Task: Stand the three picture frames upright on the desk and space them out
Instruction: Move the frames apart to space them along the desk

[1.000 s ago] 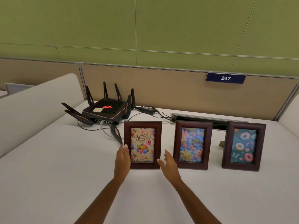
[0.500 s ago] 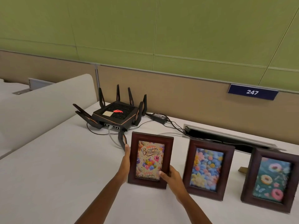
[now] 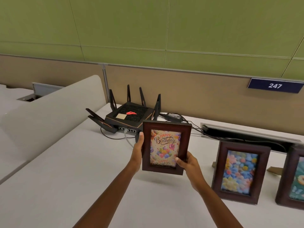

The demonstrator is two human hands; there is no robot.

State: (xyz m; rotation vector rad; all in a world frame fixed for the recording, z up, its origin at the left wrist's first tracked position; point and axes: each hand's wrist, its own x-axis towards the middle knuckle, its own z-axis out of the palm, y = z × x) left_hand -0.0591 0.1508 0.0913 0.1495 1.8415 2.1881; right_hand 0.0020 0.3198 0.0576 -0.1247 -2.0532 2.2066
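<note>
The dark wooden birthday frame with a balloon picture is lifted off the white desk, upright and facing me. My left hand grips its left edge, and my right hand grips its lower right corner. To the right, the flower frame stands upright on the desk. The donut frame stands further right, cut off by the picture's edge.
A black router with several antennas sits just behind the held frame, with cables running right into a cable slot. A padded divider bounds the desk on the left and a tan partition stands behind.
My hands closed on the birthday frame's sides and lifted it off the desk. The view swung left, so the other two frames now sit further right.
</note>
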